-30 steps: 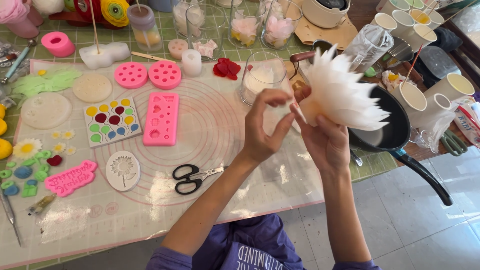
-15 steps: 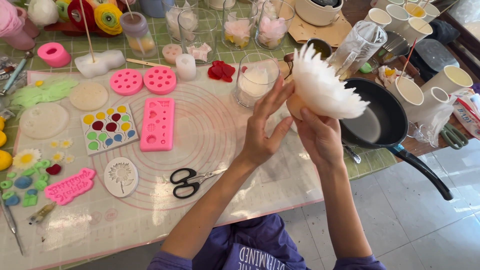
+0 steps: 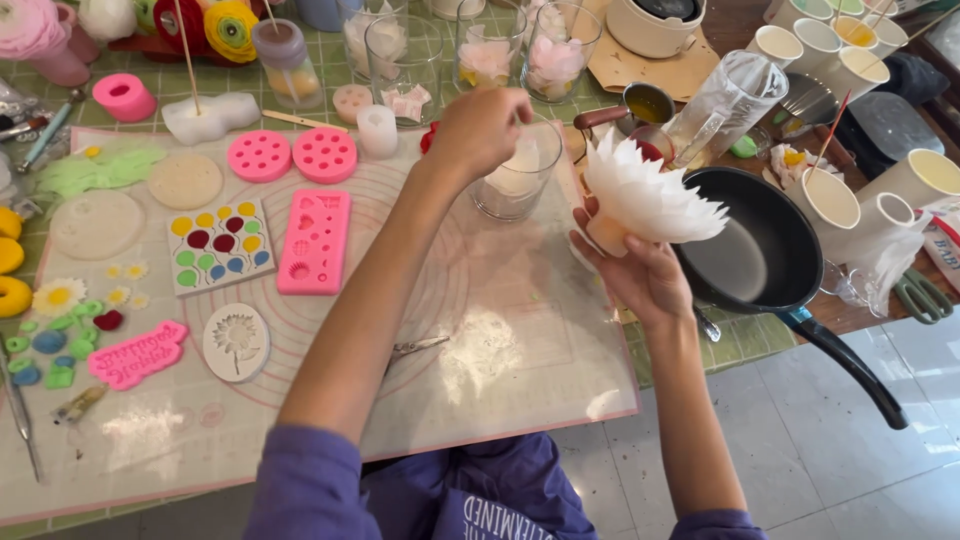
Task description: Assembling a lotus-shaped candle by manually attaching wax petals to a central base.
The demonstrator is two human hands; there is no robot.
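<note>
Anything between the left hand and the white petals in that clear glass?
Nothing visible. The left hand is directly over the open mouth of the clear glass, fingers at the white petals inside. The right hand holds the white petal flower off to the side, apart from the glass.

Two round pink moulds (image 3: 259, 156) lay side by side, with one long pink mould (image 3: 314, 241) below them. One black frying pan (image 3: 760, 240) sat at the right. Four clear glasses (image 3: 514, 178) stood along the top, and two yellow rings (image 3: 14, 296) lay at the left edge. One white petalled flower (image 3: 650, 197) was there.
</note>
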